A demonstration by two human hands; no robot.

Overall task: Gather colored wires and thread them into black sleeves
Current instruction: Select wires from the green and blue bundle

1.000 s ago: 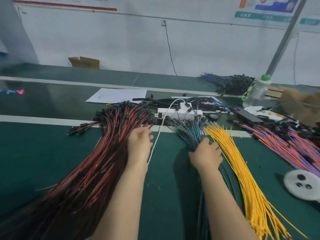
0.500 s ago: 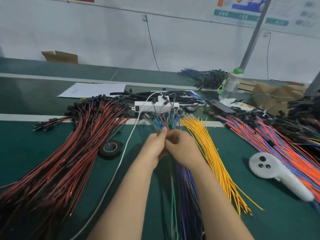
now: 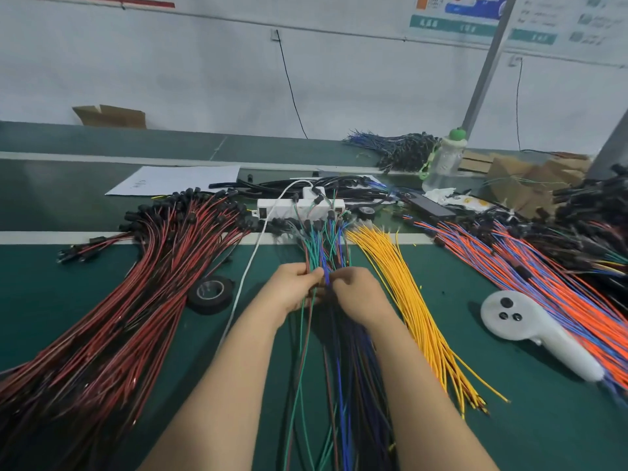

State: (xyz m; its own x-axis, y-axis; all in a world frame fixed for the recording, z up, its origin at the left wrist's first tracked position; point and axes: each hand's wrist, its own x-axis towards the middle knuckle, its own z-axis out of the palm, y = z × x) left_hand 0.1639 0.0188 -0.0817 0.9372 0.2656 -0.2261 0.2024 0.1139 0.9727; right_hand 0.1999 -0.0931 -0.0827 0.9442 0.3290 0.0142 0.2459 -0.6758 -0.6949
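Note:
A bundle of green, blue and brown wires runs down the middle of the green table toward me, its far ends carrying small black sleeves. My left hand and my right hand meet over this bundle, fingers curled and pinching a few strands between them. A fan of yellow wires lies just right of my right hand. A big sheaf of red and black wires with black sleeve ends spreads to the left.
A roll of black tape lies left of my left hand beside a white cable. A white power strip sits behind the wires. Orange and blue wires, a white controller, a bottle and cardboard crowd the right.
My left hand left the red and black sheaf and came across to the middle bundle, joining my right hand there. Both hands now pinch strands together.

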